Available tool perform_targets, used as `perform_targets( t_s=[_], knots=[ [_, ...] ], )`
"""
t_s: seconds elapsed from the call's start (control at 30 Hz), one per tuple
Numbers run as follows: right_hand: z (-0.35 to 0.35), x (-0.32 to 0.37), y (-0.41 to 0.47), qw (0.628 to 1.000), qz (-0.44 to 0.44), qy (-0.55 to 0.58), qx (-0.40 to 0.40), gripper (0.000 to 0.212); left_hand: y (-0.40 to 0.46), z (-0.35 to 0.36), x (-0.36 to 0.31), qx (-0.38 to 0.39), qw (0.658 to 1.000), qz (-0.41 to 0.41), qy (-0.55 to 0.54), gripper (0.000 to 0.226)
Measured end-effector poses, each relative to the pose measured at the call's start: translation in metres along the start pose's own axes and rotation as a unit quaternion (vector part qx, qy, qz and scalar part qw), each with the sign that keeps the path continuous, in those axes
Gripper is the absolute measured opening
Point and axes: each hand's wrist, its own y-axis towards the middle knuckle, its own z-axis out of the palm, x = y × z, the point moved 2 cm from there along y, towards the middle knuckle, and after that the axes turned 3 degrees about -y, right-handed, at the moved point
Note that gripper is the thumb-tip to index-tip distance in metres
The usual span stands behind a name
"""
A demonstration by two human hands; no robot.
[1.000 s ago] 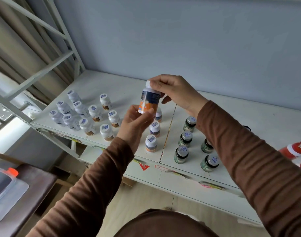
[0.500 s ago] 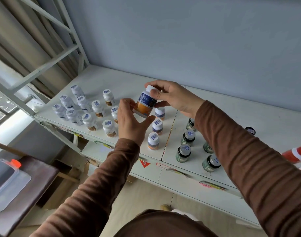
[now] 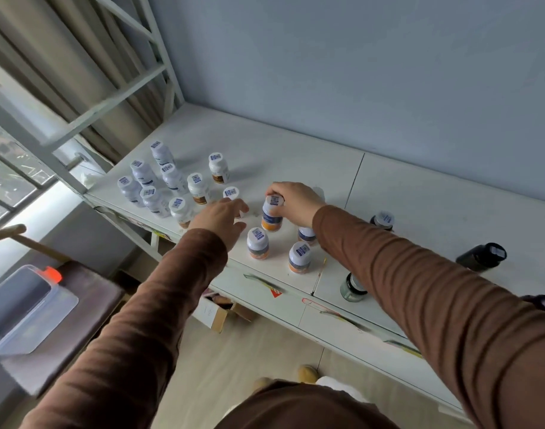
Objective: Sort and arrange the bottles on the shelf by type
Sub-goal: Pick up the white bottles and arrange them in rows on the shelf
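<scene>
Two hands over the shelf point(image 3: 296, 150), both in brown sleeves. Right hand point(image 3: 297, 201) has its grip closed around the white cap of an orange bottle point(image 3: 271, 216), which stands upright on the shelf, or is about touching down, just behind two matching orange bottles point(image 3: 257, 247) in the middle group. Left hand point(image 3: 220, 216) hovers beside it, fingers loose and spread, holding nothing, partly covering a white bottle point(image 3: 232, 193). Bottle looks like light rigid plastic with a smooth label, likely a bit slick on the sides; the cap rim or upper body is the sensible place to hold, and it should tip easily if bumped since neighbours stand near. White bottles point(image 3: 159, 184) cluster at left, dark-lidded jars point(image 3: 353, 286) at right. Hidden: right sleeve covers most of the jars and part of one orange bottle; a dark bottle point(image 3: 481, 257) lies on its side, blurred; right edge cuts off another item. Label text unreadable.
</scene>
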Motion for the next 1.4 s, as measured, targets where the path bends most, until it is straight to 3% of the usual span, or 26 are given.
perform_targets(
  t_s=[0.33,0.47,0.53,0.73,0.97,1.13,1.4],
  knots=[
    [0.030,-0.009,0.023,0.994,0.000,-0.106,0.025,0.030,0.017,0.002,0.001,0.011,0.998,-0.010,0.062,0.034],
    [0.024,-0.014,0.017,0.996,0.006,-0.086,0.028,0.044,0.021,0.003,-0.001,0.017,0.998,-0.002,0.056,0.038],
    [0.009,-0.016,0.007,0.997,-0.004,-0.077,0.009,0.052,0.024,0.001,-0.004,0.012,0.999,0.010,0.049,0.040],
    [-0.045,-0.026,-0.041,0.995,-0.005,-0.101,-0.023,0.048,0.021,-0.006,-0.041,-0.009,0.997,0.066,0.044,0.046],
    [-0.030,-0.020,-0.102,0.991,-0.025,-0.131,-0.025,0.043,-0.015,0.024,-0.074,0.016,0.991,0.117,0.055,0.054],
    [0.010,-0.024,-0.115,0.990,-0.035,-0.133,-0.016,0.049,-0.036,0.058,-0.070,0.047,0.994,0.091,0.046,0.058],
    [0.051,-0.038,-0.093,0.991,0.006,-0.135,0.007,0.030,-0.042,0.098,-0.053,0.097,0.995,0.018,0.012,0.062]
  ],
)
